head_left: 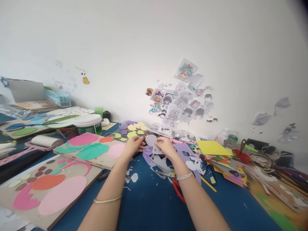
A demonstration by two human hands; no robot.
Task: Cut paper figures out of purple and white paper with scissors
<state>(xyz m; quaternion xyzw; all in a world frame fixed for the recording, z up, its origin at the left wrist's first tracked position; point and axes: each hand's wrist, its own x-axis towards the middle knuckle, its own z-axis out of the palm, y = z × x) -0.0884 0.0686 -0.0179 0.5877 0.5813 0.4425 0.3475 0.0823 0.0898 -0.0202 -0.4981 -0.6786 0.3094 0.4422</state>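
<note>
Between my hands is a pale lilac-grey round paper piece (151, 140). My left hand (136, 146) has its fingers bent and closed at the left edge of this piece. On the other side, my right hand (165, 147) pinches a light grey paper piece (157, 150), partly covered by the fingers. Purple paper scraps (148, 151) lie just below and behind the hands. Scissors with red handles (177, 191) rest under my right wrist, their blades among grey and white offcuts (161, 162). Small white scraps (134, 177) lie on the blue table.
Boards with coloured paper shapes (96, 166) sit at left, beside a roller (47, 141) and a white-lidded tub (88, 123). Yellow sheets (213, 148) top a paper stack at right, near bottles (232, 138) and a red bowl (241, 156). Drawings (185, 72) hang on the wall.
</note>
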